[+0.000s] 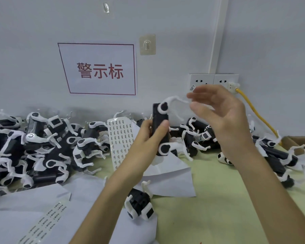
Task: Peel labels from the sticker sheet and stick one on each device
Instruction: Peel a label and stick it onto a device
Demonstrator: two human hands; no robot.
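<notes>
The left hand (144,138) grips 1 black-and-white device (158,118) upright, thumb across its body. The right hand (224,113) hovers just beside its upper leg, fingers loosely spread (blurred, contact unclear). The sticker sheet (119,136) lies on the counter (218,199) just behind the left hand.

A pale wall (165,18) bears a red-framed sign (99,69) and sockets (213,81) above a green table (218,199).

Single head-worn wide-angle view, looking forward and down across table (218,217) toward wall (271,41), close in; edges apparently bowed
</notes>
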